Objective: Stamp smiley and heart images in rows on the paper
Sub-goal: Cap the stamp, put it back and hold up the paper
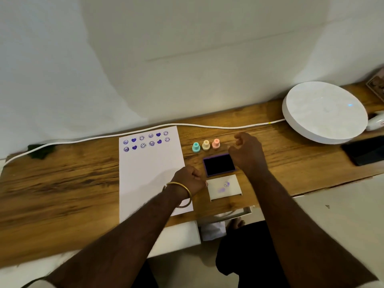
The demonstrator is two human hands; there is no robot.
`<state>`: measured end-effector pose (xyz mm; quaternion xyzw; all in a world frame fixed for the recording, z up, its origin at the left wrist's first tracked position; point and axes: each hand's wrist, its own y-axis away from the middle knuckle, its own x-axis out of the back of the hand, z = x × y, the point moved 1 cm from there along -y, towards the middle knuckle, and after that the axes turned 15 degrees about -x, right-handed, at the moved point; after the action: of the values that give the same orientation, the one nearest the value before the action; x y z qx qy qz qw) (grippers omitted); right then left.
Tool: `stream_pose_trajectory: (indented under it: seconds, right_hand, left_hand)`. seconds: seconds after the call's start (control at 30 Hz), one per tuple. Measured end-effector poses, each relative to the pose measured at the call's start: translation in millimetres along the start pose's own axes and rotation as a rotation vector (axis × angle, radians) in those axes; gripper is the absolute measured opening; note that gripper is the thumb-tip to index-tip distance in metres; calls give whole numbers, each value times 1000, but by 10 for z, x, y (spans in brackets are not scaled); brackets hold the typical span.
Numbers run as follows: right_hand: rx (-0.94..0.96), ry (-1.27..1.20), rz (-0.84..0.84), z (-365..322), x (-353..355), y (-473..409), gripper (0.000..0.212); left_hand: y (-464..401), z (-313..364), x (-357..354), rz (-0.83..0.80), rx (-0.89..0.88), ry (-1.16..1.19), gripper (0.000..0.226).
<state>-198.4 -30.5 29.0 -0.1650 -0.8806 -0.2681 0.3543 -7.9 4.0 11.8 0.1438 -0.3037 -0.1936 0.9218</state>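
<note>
The paper (149,171) is a plain white sheet lying flat on the wooden table (62,183), with two rows of purple prints across its top: smiley faces and solid hearts, six marks to a row, the rest of the sheet bare. Taking the paper as the landmark, three small knob-shaped plastic stamps stand upright in a line just off its upper right edge: a teal stamp (196,147) nearest, then a cream stamp (206,145), then a pink stamp (216,143). Below them, still right of the paper, sits the ink pad (219,164), a dark rectangle in a purple frame, and below that its white lid (224,187), smudged with purple. The left hand (190,179), a gold bangle on its wrist, rests at the paper's right edge with fingers curled under; whether it holds anything cannot be told. The right hand (248,154) hovers beyond the ink pad, fingers loosely curled, gripping nothing. The table is warm, strongly grained wood against a white wall; a white cable (145,129) runs along behind the paper to a round white disc-shaped device (324,112) far right.
</note>
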Motion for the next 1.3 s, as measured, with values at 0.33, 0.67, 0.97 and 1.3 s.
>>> stream_pose_trajectory:
  seconds: [0.33, 0.67, 0.97, 1.3]
  right_hand:
    - [-190, 367, -243, 513, 98, 528, 29]
    - [-238, 220, -300, 513, 25, 678, 40]
    - [-114, -113, -156, 345, 57, 537, 40]
    - [-105, -74, -132, 318, -81, 210, 40]
  left_hand:
    - [321, 216, -371, 80, 142, 79, 26]
    - [433, 286, -496, 190, 143, 181, 41]
    - [127, 336, -239, 356, 131, 423, 44]
    - [-214, 254, -173, 307, 144, 391, 47]
